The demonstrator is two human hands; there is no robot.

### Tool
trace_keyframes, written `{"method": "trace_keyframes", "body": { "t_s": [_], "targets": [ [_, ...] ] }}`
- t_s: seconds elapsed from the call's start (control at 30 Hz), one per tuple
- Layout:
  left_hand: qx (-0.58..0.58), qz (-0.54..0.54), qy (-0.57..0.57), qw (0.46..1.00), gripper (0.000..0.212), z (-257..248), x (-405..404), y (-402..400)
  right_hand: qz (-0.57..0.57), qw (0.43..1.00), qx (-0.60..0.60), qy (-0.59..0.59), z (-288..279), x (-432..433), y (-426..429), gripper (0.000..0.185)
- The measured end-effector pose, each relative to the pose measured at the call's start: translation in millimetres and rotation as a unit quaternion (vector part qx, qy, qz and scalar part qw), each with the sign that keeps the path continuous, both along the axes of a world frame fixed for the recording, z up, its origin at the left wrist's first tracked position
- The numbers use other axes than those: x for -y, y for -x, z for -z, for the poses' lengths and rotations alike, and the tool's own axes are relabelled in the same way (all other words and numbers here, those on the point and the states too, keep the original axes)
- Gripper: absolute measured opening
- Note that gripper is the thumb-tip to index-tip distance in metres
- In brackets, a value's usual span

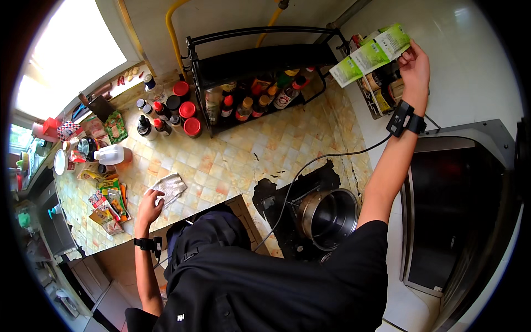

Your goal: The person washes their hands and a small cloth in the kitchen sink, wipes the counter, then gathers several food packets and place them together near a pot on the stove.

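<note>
High on the right, my right hand (pixel 416 62) grips one end of a strip of joined green and white packets (pixel 371 56). The strip hangs out to the left, partly over a wall rack (pixel 373 97) with jars and boxes. My left hand (pixel 150 206) lies at the near edge of the tiled counter, its fingers apart on or just over the corner of a crumpled whitish cloth (pixel 172 189). Whether those fingers touch the cloth, I cannot tell. Left of that hand is a pile of seasoning packets (pixel 110 207).
A black metal shelf (pixel 265 56) shelters sauce bottles (pixel 244 108); red-lidded jars (pixel 187 109) stand beside it. A steel pot (pixel 332 218) sits on the blackened stove, near a dark range hood (pixel 452 207). A cable runs from my right wrist across the counter. A plastic jug (pixel 113 155) is at left.
</note>
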State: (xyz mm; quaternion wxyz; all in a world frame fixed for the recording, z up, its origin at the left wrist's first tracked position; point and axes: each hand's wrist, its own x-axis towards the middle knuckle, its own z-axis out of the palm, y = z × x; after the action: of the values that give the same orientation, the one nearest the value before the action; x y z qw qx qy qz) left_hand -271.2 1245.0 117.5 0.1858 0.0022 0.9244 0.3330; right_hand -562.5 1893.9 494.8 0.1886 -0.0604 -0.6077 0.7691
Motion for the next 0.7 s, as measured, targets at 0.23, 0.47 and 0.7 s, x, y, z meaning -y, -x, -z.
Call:
{"method": "trace_keyframes", "body": {
  "t_s": [0.23, 0.47, 0.7],
  "targets": [
    [-0.011, 0.018, -0.062, 0.998, 0.020, -24.6, 16.3, 0.9, -0.113, 0.978, 0.065, -0.163, -13.7, 115.8, -73.7, 0.012],
    [-0.052, 0.055, -0.191, 0.979, 0.018, -54.8, 57.3, -0.1, -0.254, 0.906, 0.118, -0.318, 10.6, 273.4, -151.9, 0.011],
    [-0.182, 0.036, -0.309, 0.933, 0.054, -112.9, 100.7, -8.4, -0.345, 0.880, 0.146, -0.292, 95.8, 433.5, -208.9, 0.009]
  ]
}}
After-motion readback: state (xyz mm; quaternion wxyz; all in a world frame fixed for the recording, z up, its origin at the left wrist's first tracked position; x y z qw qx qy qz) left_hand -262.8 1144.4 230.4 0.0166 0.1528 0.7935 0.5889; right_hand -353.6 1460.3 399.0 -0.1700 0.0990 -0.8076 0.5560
